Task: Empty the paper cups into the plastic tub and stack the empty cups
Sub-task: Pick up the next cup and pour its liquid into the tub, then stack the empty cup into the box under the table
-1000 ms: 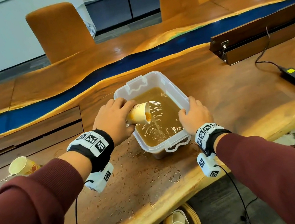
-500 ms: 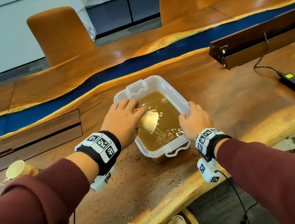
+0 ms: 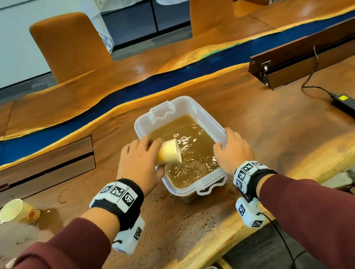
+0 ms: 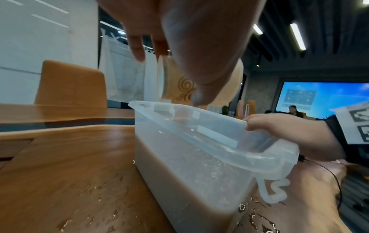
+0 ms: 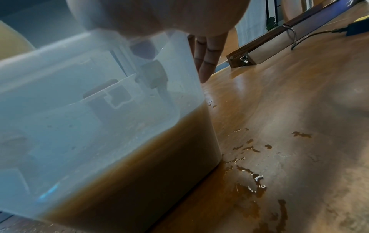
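My left hand (image 3: 140, 162) is curled round a tan paper cup (image 3: 169, 152), tipped mouth-down over the clear plastic tub (image 3: 206, 115) of brown liquid; my right hand (image 3: 231, 151) clamps its three-o'clock rim. Another printed paper cup (image 3: 17, 212) lies toppled at nine o'clock, unstacked, so I judge stacking remains.

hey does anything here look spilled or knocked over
Yes. A paper cup lies tipped on its side at the table's left end, with a brown puddle beside it. Brown splashes also dot the wood around the plastic tub.
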`<state>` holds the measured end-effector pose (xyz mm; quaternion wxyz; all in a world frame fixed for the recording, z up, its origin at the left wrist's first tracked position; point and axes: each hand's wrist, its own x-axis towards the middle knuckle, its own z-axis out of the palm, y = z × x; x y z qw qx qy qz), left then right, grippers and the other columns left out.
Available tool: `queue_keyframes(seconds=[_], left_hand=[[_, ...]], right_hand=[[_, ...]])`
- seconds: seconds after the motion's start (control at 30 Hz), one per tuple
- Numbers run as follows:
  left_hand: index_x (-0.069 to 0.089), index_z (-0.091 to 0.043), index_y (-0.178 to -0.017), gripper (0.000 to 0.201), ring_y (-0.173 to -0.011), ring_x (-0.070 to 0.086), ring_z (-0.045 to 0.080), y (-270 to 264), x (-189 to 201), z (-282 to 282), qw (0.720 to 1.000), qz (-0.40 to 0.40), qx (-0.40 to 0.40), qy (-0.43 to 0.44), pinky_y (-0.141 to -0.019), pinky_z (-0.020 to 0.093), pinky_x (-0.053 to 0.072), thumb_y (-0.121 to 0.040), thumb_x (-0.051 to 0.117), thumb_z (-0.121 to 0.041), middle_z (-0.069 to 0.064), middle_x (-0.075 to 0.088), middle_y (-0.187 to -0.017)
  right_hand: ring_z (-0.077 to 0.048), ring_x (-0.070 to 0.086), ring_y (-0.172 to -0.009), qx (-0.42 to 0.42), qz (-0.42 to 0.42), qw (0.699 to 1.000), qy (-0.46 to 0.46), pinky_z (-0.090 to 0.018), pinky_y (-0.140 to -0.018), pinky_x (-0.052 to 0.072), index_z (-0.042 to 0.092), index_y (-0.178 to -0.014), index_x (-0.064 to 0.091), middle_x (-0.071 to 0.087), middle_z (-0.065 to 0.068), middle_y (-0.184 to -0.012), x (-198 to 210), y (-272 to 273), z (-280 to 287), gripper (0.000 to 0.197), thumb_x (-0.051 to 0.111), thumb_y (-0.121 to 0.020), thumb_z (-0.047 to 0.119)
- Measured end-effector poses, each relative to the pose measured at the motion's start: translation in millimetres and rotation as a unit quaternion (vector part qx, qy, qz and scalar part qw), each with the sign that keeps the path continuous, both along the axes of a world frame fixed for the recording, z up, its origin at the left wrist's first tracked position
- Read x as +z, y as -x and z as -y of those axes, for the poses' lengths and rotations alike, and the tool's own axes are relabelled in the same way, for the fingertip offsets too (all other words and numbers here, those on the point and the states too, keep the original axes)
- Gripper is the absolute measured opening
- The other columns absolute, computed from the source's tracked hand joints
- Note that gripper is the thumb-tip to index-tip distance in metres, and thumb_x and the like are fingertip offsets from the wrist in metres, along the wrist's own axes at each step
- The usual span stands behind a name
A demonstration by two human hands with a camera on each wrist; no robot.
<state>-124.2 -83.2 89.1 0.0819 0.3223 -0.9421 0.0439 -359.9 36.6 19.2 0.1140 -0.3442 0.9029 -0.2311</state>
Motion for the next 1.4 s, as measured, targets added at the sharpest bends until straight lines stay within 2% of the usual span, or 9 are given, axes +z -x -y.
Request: queue_keyframes(seconds=[0.37, 0.57, 0.67, 0.73, 0.8, 0.93, 1.03, 1.3, 1.4], left_hand=[[0.049, -0.032, -0.141, 0.064, -0.115, 0.059, 0.026, -17, -12, -7, 0.987, -0.033, 0.085, -0.134, -0.107, 0.047, 0.041, -0.082, 0.072, -0.043, -0.004, 0.059, -0.131], [0.044, -0.034, -0.132, 0.061, -0.105, 0.058, 0.017, -37, -20, -40, 0.897, -0.231, 0.179, -0.333, -0.095, 0.038, 0.050, -0.079, 0.076, -0.035, -0.004, 0.049, -0.132], [0.044, -0.025, -0.137, 0.068, -0.114, 0.049, 0.017, -48, -25, -49, 0.886, -0.240, 0.203, -0.342, -0.099, 0.029, 0.040, -0.080, 0.080, -0.032, 0.001, 0.039, -0.135], [0.047, -0.024, -0.140, 0.072, -0.125, 0.041, 0.023, -57, -29, -55, 0.894, -0.211, 0.224, -0.325, -0.105, 0.033, 0.037, -0.079, 0.081, -0.041, 0.003, 0.040, -0.135], [0.048, -0.025, -0.141, 0.076, -0.126, 0.039, 0.025, -66, -34, -63, 0.896, -0.189, 0.228, -0.332, -0.108, 0.038, 0.038, -0.076, 0.081, -0.048, 0.002, 0.044, -0.133], [0.058, -0.033, -0.123, 0.062, -0.107, 0.057, 0.001, -92, -44, -93, 0.866, -0.215, 0.176, -0.415, -0.096, 0.023, 0.050, -0.069, 0.087, -0.046, -0.010, 0.057, -0.112], [0.059, -0.043, -0.109, 0.054, -0.093, 0.061, -0.015, -107, -49, -118, 0.854, -0.214, 0.120, -0.459, -0.080, 0.005, 0.046, -0.074, 0.089, -0.015, -0.020, 0.066, -0.102], [0.048, -0.032, -0.132, 0.070, -0.104, 0.057, -0.003, -131, -102, -173, 0.799, -0.075, 0.132, -0.581, -0.085, 0.016, 0.044, -0.076, 0.089, -0.038, -0.017, 0.061, -0.116], [0.049, -0.033, -0.123, 0.060, -0.100, 0.061, 0.005, -125, -136, -194, 0.774, -0.062, 0.160, -0.610, -0.084, 0.020, 0.048, -0.078, 0.088, -0.035, -0.015, 0.063, -0.110]], right_hand=[[-0.032, 0.058, -0.115, 0.006, 0.000, 1.000, -0.012, -0.043, -0.094, 0.049, 0.019, -0.153, 0.033, 0.053, -0.007, -0.136, 1, 0, 0, 0.058, 0.042, -0.100, 0.040], [-0.039, 0.031, -0.145, 0.079, -0.008, 0.980, -0.185, -0.055, -0.117, 0.033, 0.008, -0.164, 0.006, 0.023, -0.017, -0.165, 18, 9, 8, 0.086, 0.044, -0.103, 0.054], [-0.034, 0.019, -0.151, 0.126, -0.078, 0.974, -0.174, -0.061, -0.119, 0.019, 0.020, -0.163, 0.017, 0.016, -0.011, -0.168, 42, -4, 4, 0.077, 0.043, -0.102, 0.058], [-0.030, 0.035, -0.142, 0.182, -0.113, 0.975, -0.055, -0.053, -0.115, 0.030, 0.025, -0.155, 0.037, 0.036, -0.008, -0.156, 55, -28, -1, 0.060, 0.047, -0.102, 0.052], [-0.022, 0.058, -0.118, 0.223, -0.001, 0.973, 0.060, -0.045, -0.102, 0.050, 0.026, -0.141, 0.056, 0.061, 0.000, -0.131, 63, -56, -5, 0.044, 0.049, -0.103, 0.046], [-0.024, 0.069, -0.067, 0.292, 0.176, 0.940, 0.038, -0.046, -0.074, 0.060, 0.014, -0.088, 0.066, 0.072, -0.006, -0.077, 65, -112, -24, 0.039, 0.046, -0.105, 0.043], [-0.020, 0.071, -0.058, 0.364, 0.226, 0.902, -0.049, -0.034, -0.067, 0.057, 0.006, -0.097, 0.069, 0.073, -0.011, -0.079, 54, -140, -41, 0.041, 0.046, -0.108, 0.038], [-0.015, 0.071, -0.055, 0.359, 0.261, 0.879, -0.175, -0.024, -0.049, 0.050, 0.021, -0.102, 0.078, 0.075, 0.001, -0.071, -8, -159, -95, 0.028, 0.051, -0.105, 0.028], [-0.012, 0.070, -0.052, 0.343, 0.261, 0.878, -0.208, -0.016, -0.045, 0.044, 0.019, -0.099, 0.078, 0.073, 0.002, -0.064, -45, -159, -118, 0.028, 0.052, -0.104, 0.028]])
